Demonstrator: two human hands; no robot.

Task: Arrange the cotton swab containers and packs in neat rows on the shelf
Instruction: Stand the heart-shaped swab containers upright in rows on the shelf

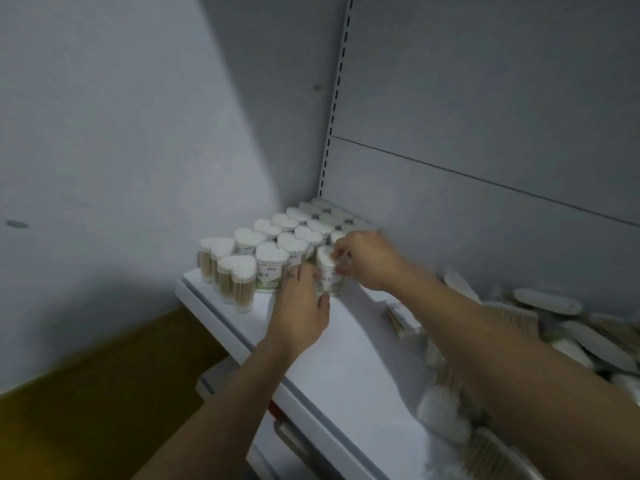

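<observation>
Placing step, it seems: 1 swab container stands on the shelf just beside the standing rows. The left hand wraps its side in a closed grip and the right hand pinches its top. Next, it likely needs nudging flush.

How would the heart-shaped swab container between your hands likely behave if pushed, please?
Probably light: the heart-shaped swab container is clear plastic holding thin sticks. Taller than wide, so a high push may tip it. Its flat base should slide, not roll, on the shelf.

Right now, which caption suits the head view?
Left hand and right hand hold a swab container beside the rows on the shelf.
</observation>
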